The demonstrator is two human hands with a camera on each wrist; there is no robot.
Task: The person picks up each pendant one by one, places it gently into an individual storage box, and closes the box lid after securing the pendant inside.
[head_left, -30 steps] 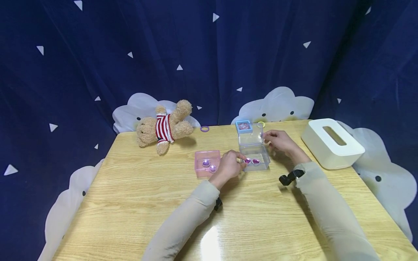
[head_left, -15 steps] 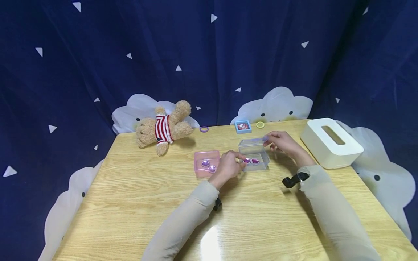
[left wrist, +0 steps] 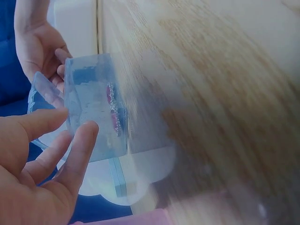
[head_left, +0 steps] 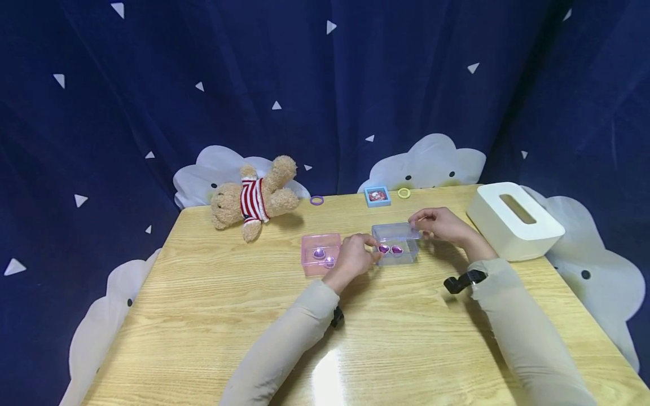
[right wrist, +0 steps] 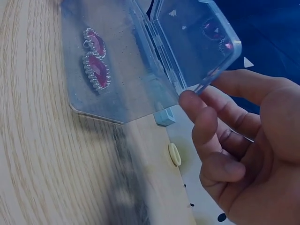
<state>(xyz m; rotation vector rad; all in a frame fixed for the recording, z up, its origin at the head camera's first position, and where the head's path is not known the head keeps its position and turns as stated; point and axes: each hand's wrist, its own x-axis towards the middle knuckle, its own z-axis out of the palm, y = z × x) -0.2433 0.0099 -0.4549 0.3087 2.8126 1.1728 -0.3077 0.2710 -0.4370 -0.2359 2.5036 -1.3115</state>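
Observation:
A clear plastic hinged box (head_left: pixel 406 260) stands on the table, holding two magenta gem pieces (right wrist: pixel 97 71) with beaded silver rims. Its lid (head_left: pixel 395 230) is tilted partway down over the back. My right hand (head_left: pixel 443 225) pinches the lid's right edge between thumb and finger, as the right wrist view shows (right wrist: pixel 253 140) up close. At the box's left end, my left hand (head_left: pixel 352 257) rests its spread fingertips against the wall. Just left of that hand is a pink see-through box (head_left: pixel 310 265) with two purple gem pieces (head_left: pixel 319 254) inside, its right side partly hidden.
Along the table's back edge lie a teddy bear (head_left: pixel 256 197) in a striped shirt, a purple ring (head_left: pixel 317 200), a small blue frame (head_left: pixel 378 197) and a yellow ring (head_left: pixel 404 193). A white tissue box (head_left: pixel 513 225) stands right of my right hand.
The lid has swung from standing upright behind the box to leaning forward and down over it, my right hand moving with it. My left hand has stayed at the box's left end.

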